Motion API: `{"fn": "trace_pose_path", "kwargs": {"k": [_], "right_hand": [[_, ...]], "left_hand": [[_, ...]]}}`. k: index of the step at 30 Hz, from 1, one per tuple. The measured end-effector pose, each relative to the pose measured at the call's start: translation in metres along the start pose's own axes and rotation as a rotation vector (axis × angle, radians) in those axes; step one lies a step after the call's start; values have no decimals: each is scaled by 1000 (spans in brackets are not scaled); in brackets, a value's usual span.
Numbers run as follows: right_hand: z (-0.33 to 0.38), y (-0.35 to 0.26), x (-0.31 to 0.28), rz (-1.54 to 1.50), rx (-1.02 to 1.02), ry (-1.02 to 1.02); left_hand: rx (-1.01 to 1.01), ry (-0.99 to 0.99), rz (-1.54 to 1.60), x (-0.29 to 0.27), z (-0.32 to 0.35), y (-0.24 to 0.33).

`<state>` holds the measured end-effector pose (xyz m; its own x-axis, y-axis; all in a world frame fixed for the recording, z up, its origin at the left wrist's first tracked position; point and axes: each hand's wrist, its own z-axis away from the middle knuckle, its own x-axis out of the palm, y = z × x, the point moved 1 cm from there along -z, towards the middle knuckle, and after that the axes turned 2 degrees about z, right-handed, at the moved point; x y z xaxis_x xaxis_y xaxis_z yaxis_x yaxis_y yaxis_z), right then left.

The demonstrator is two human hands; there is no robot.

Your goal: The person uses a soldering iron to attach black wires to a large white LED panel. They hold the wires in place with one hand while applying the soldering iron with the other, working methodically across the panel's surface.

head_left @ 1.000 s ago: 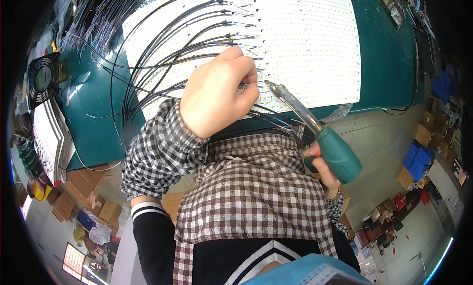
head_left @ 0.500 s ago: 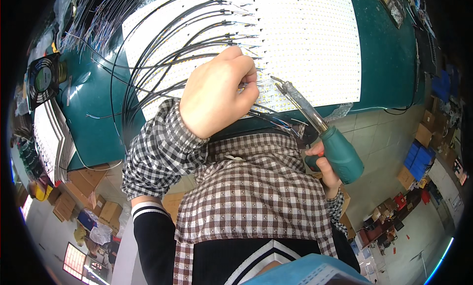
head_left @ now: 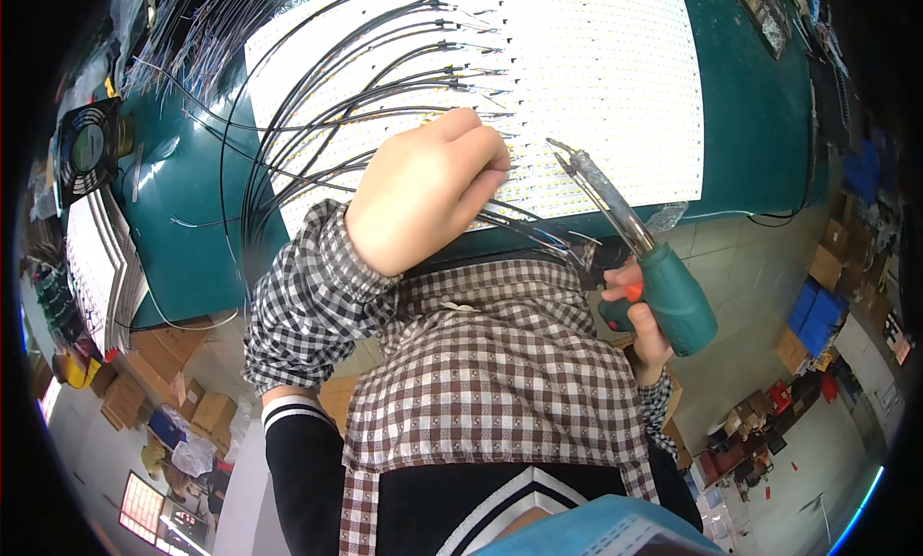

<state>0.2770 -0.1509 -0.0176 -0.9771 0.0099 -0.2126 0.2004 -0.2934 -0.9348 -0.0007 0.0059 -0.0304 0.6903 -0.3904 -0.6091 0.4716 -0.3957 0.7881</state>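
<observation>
My left hand is over the white LED sheet, its thumb and forefinger pinched together at a row of solder points. A black cable runs in under this hand, and the pinched wire end is mostly hidden by the fingers. My right hand grips a green-handled soldering gun with a red trigger. Its metal tip points up and left, above the sheet and apart from my left fingertips. Several black cables with thin coloured ends lie across the left half of the sheet.
More loose cable ends lie along the table's near edge. A bundle of thin wires is at the far left of the green table. On the left stand a black fan and a stack of white sheets.
The soldering gun has moved a little to the right, its tip farther from my left fingertips. My left thumb and forefinger have drawn closer together. The sheet sits slightly lower in view.
</observation>
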Motion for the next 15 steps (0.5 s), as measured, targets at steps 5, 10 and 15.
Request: {"fn": "trace_pose_path", "kwargs": {"k": [5, 10, 15], "right_hand": [[3, 5, 1, -22, -10, 44], [5, 6, 2, -41, -5, 48], [4, 6, 2, -44, -19, 49]], "left_hand": [[43, -12, -104, -3, 0, 7], [24, 14, 4, -4, -4, 4], [-2, 45, -50, 1, -2, 7]]}}
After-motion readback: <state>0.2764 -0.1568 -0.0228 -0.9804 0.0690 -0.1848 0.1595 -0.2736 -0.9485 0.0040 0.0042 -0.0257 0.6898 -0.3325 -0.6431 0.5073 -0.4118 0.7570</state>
